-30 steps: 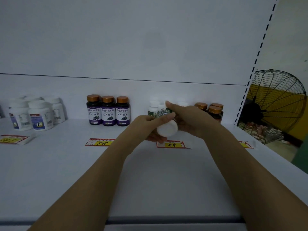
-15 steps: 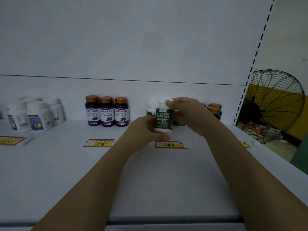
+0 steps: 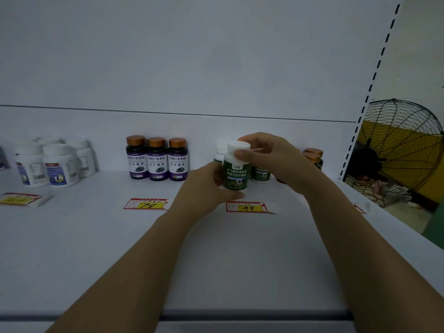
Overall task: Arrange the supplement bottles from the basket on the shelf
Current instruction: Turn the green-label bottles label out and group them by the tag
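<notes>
Flipped the green-label bottle from base-forward a second ago to upright, label facing out. Gripped it with both hands: left hand fingers curled round the body and under the base, right hand fingers pinched on the white cap. Held it low over the shelf, contact unclear, behind the 99 price tag and just in front of the matching green bottles. Oriented right, probably; only needed setting down into that group.
</notes>
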Available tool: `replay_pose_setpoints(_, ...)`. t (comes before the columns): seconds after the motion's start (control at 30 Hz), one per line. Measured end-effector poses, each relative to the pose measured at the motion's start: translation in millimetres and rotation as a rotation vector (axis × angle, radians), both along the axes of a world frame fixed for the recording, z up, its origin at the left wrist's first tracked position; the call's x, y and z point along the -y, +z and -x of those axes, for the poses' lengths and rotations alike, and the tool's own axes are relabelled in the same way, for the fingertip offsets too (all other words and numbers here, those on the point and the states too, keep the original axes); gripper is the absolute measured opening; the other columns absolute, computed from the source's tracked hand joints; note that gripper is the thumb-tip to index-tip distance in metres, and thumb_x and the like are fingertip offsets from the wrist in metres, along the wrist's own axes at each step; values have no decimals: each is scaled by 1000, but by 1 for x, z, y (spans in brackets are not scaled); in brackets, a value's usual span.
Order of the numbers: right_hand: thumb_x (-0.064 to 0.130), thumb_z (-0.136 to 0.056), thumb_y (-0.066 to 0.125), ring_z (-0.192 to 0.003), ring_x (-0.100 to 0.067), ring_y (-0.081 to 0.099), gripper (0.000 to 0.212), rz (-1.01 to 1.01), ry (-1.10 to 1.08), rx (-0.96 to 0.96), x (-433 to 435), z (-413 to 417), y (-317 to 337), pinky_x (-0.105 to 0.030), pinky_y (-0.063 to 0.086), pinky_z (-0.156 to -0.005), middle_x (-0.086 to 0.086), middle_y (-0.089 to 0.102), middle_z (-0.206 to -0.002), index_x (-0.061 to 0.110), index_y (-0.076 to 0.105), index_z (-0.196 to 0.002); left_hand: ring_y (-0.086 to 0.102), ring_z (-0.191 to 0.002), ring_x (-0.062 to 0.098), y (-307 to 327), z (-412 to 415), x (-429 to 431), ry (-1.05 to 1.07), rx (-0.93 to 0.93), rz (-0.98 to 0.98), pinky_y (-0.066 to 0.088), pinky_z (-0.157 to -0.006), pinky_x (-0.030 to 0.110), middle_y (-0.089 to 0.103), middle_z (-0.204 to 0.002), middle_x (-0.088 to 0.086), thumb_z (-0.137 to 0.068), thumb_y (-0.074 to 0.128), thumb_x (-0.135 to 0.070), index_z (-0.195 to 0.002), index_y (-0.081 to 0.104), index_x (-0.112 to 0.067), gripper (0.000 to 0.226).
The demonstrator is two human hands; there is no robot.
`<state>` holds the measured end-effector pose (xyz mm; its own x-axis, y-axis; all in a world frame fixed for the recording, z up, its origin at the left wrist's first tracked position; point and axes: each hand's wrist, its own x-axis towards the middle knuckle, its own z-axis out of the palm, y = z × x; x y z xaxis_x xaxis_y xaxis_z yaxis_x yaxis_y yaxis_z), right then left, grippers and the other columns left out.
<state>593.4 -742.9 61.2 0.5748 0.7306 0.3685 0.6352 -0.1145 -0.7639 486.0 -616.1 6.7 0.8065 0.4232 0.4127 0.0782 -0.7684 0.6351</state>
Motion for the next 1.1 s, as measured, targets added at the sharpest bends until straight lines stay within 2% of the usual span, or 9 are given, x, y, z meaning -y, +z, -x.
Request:
replay_pose_setpoints(0.1,40,-85,65,-100,-16,64,44,52,-81,109,0,-6,0,-38,54,-90,-1,66,-112,18,61,-122,53,-94,4,-1,2,1,33,-11,-70,41,-82,18,64,-116,-3,-73,77,-38,-122,54,-18,58)
replay_pose_setpoints(0.2,39,-88,62,-102,-15,61,41,113,-188,156,6,-16,3,-32,51,-88,-2,65,-116,19,60,-124,53,-106,7,-3,2,1,46,-27,-105,38,-86,20,60,-124,-3,-78,71,-41,-127,51,-20,58)
replay_pose_setpoints(0.3,34,-91,60,-103,-16,56,41,112,-318,196,11,-24,5,-26,45,-79,-3,61,-122,20,56,-129,47,-122,15,-7,2,1,61,-187,-168,37,-92,25,49,-137,1,-92,54,-42,-137,40,-19,53)
replay_pose_setpoints(0.43,27,-94,57,-118,-20,52,43,174,-422,302,8,-32,-1,-21,36,-87,-6,56,-133,15,52,-135,40,-129,22,-17,-3,-4,91,-396,-252,33,-103,31,41,-143,10,-101,33,-34,-137,36,-9,44)
replay_pose_setpoints(0.5,26,-94,56,-121,-22,51,44,212,-435,320,3,-36,-6,-24,37,-93,-7,54,-135,13,50,-136,38,-130,24,-23,-6,-9,98,-461,-292,31,-105,33,40,-143,12,-102,28,-32,-135,37,-5,44)
replay_pose_setpoints(0.57,27,-95,55,-120,-24,51,44,231,-431,317,-1,-40,-13,-30,38,-98,-9,54,-135,12,49,-136,26,-139,27,-28,-9,-12,94,-528,-331,23,-113,34,28,-151,15,-103,24,-33,-143,27,-2,51)
replay_pose_setpoints(0.7,22,-95,55,-115,-24,52,43,226,-367,263,-10,-42,-25,-26,40,-88,-13,55,-130,11,48,-136,8,-146,26,-31,-11,-15,90,-606,-413,10,-118,35,7,-158,13,-103,17,-32,-150,9,-4,55)
replay_pose_setpoints(0.93,20,-94,56,-117,-25,53,49,253,-351,263,-10,-41,-26,-30,44,-91,-13,52,-132,15,42,-141,5,-146,23,-33,-11,-13,89,-613,-403,7,-118,34,3,-159,11,-103,14,-34,-150,6,-6,55)
replay_pose_setpoints(1.1,25,-96,53,-116,-21,53,39,220,-347,423,-34,-31,10,-24,39,-85,-8,51,-135,19,49,-135,5,-146,22,-30,-10,-12,87,-616,-395,8,-118,35,4,-159,10,-103,15,-35,-150,6,-7,56)
